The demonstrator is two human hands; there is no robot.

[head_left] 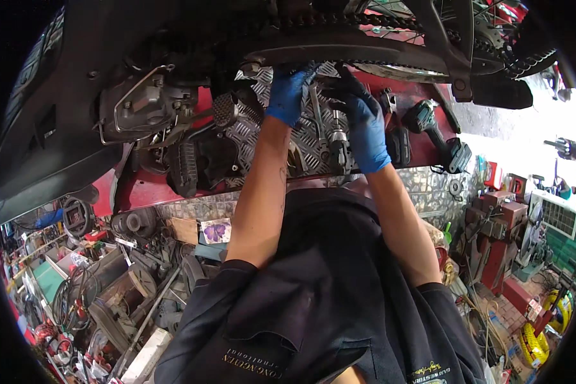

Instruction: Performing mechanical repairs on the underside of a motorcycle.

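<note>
We list: left hand (288, 95), gloved, by the swingarm (352, 52), grip hidden; right hand (365, 118), gloved, hold we cannot tell; spanner (317, 110) between; power drill (422, 118) on red surface (146, 192).

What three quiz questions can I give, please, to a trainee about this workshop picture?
1. True or false: the blue-gloved left hand holds the teal-and-black cordless power tool.
2. Which colour is the flat, glossy platform under the tools? A green; B red; C white.
3. Fill in: in the picture, the upper run of the dark metal chain passes ___ both hands.

Key: 1 false, the tool lies to the right of the blue-gloved right hand; 2 B; 3 above.
</note>
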